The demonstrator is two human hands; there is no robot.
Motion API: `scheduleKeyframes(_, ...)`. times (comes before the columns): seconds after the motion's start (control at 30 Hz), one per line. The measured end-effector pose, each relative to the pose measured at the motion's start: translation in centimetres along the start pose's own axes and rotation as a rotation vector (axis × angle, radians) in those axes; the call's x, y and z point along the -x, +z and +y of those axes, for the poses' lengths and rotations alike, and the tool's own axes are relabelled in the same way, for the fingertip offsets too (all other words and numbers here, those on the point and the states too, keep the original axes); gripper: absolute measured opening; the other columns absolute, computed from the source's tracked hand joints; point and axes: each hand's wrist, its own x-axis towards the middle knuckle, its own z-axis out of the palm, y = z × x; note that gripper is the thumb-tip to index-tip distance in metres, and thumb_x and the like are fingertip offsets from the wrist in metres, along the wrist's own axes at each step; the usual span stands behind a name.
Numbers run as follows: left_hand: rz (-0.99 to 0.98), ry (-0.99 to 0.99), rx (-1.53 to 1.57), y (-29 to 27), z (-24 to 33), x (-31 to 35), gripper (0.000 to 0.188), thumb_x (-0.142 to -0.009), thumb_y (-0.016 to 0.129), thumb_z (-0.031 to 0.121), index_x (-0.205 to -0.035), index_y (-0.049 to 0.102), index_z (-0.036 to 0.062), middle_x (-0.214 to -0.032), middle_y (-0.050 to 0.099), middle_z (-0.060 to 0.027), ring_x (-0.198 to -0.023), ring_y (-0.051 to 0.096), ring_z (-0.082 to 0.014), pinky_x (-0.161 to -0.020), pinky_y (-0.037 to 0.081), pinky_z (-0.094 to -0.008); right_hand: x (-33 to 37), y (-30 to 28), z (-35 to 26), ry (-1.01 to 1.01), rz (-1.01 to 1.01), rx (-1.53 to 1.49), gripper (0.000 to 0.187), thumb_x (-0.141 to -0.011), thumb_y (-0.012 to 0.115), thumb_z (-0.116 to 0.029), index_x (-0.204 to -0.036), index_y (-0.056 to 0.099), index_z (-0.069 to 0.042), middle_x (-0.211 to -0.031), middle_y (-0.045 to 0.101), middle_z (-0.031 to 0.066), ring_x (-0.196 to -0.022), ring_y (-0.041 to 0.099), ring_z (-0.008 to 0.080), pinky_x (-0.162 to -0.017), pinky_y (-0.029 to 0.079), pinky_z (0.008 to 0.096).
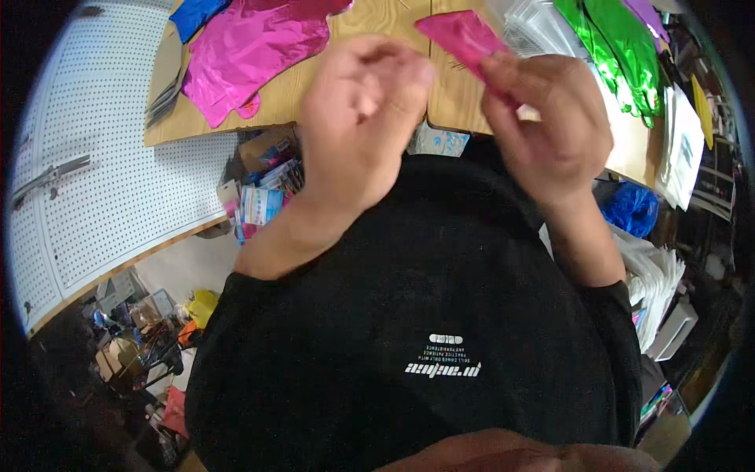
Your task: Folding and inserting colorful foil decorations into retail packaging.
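Note:
My right hand (550, 126) pinches a folded piece of shiny pink foil (464, 38) between thumb and fingers. The foil sticks out toward the upper left, over the wooden table; its lower end is hidden in the hand. To the left, my left hand (358, 118) is raised near the table's front edge, apart from the foil. It is smeared by motion, with its fingers curled, and I can see nothing in it. Beyond it lies a larger flat sheet of crinkled pink foil (255, 51), which looks like a deflated foil balloon.
The wooden table (377, 17) has a seam. Green foil (617, 55) and clear plastic packaging (535, 27) lie at its right, blue foil (195, 17) at its far left. A white pegboard (118, 141) stands left. Packets (263, 204) sit below the table; a blue bundle (631, 210) is right.

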Motion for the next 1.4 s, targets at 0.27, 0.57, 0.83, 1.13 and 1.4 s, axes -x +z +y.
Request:
scheduleKeyframes(0.27,-0.039,-0.416,0.612,0.8,-3.0,-1.3,0.021,-0.100,0.072,0.015,-0.113,0.069,-0.0018,-0.091,0.074,-0.0059,-0.076,0.068,-0.0075,-0.068,0.056,-0.0237,0.3,1.4,0.0,-0.041,-0.130,-0.125,0.028,-0.069,0.089,-0.017,-0.094,0.078,-0.010,-0.104,0.073,0.0065,-0.098,0.066,0.0276,-0.086,0.051,0.0415)
scheduleKeyframes(0.57,-0.293,-0.337,0.360,0.8,-3.7,-1.7,0.022,-0.101,0.067,0.008,-0.119,0.066,-0.0048,-0.096,0.077,-0.0098,-0.083,0.073,-0.0134,-0.074,0.058,-0.0269,0.8,1.2,3.2,1.145,-0.325,-1.047,0.025,-0.093,0.075,-0.003,-0.118,0.070,0.001,-0.105,0.075,0.0094,-0.094,0.071,0.0152,-0.087,0.057,0.0296)
scheduleKeyframes(0.83,-0.355,-0.328,0.240,0.1,-4.9,-1.9,0.031,-0.099,0.070,0.008,-0.125,0.060,-0.0050,-0.095,0.077,-0.0125,-0.085,0.073,-0.0144,-0.075,0.057,-0.0278,0.8,1.3,2.3,1.317,-0.307,-1.238,0.026,-0.095,0.073,-0.006,-0.119,0.070,0.000,-0.107,0.074,0.0086,-0.093,0.071,0.0153,-0.085,0.058,0.0299)
scheduleKeyframes(1.13,-0.423,-0.465,0.330,-0.2,-3.9,-1.2,0.020,-0.095,0.076,0.010,-0.106,0.069,-0.0055,-0.092,0.075,-0.0091,-0.080,0.068,-0.0100,-0.071,0.055,-0.0271,1.1,1.4,1.3,1.301,-0.214,-1.138,0.028,-0.093,0.073,-0.004,-0.119,0.068,0.004,-0.110,0.074,0.0137,-0.098,0.072,0.0217,-0.088,0.058,0.0354)
scheduleKeyframes(1.4,-0.518,-0.397,0.002,-2.7,-4.1,0.4,0.019,-0.093,0.080,0.016,-0.100,0.071,0.0010,-0.081,0.071,-0.0023,-0.071,0.062,-0.0097,-0.065,0.050,-0.0263,2.0,1.6,1.1,1.335,-0.353,-1.277,0.026,-0.091,0.073,-0.002,-0.117,0.070,0.004,-0.107,0.075,0.0122,-0.094,0.072,0.0192,-0.091,0.056,0.0335)
